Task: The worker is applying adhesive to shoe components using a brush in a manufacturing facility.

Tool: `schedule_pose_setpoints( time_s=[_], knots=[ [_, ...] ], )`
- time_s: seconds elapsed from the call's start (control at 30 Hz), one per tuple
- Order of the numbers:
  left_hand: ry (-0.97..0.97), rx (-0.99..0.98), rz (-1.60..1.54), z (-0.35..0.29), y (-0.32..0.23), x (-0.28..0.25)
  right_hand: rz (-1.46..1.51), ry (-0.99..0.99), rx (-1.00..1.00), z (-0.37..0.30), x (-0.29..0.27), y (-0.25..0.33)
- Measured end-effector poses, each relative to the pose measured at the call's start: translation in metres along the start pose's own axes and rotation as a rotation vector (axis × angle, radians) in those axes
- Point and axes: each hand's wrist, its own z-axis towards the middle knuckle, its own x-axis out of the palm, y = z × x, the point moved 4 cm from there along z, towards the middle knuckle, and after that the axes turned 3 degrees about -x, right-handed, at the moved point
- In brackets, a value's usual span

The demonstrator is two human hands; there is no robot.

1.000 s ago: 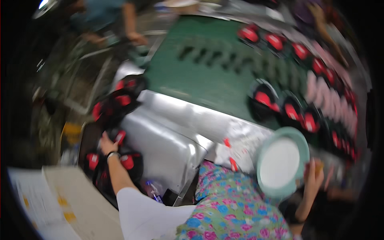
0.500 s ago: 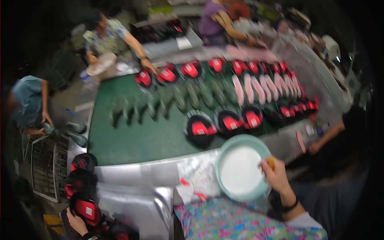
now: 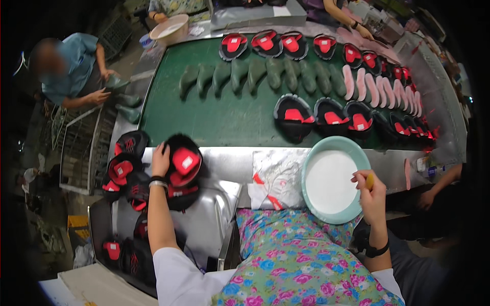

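Note:
My left hand (image 3: pixel 161 162) grips the edge of a black shoe upper (image 3: pixel 196 147) with red lining and a white label, at the near left corner of the green belt. My right hand (image 3: pixel 373 196) is closed around a thin yellow handle (image 3: pixel 369 182) at the right rim of a pale turquoise basin (image 3: pixel 307 191). White liquid (image 3: pixel 332 181) fills much of that basin. The handle's lower end is hidden. More black and red shoe uppers (image 3: pixel 121 171) lie heaped beside my left forearm on a metal tray (image 3: pixel 206 204).
On the green belt (image 3: pixel 204 120) stand a row of dark green shoe lasts (image 3: pixel 258 74), pink insoles (image 3: pixel 372 92) and two rows of shoe uppers (image 3: pixel 293 120). A crumpled white sheet (image 3: pixel 275 171) lies left of the basin. A co-worker (image 3: pixel 76 71) at left holds a last.
My left hand has brought the shoe upper from the lower left pile up and right toward the belt's near edge. My right hand stays at the basin. The whole view has shifted.

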Motion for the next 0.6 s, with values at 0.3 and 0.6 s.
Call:
schedule_pose_setpoints(
  time_s=[0.3, 0.6],
  knots=[
    [0.063, 0.336, -0.23, -0.062, -0.217, -0.038, -0.099, 0.222, -0.657, 0.006, 0.046, 0.028],
    [0.694, -0.334, -1.142, -0.118, -0.31, -0.012, -0.343, 0.404, -0.767, -0.019, 0.091, 0.033]
  ],
)
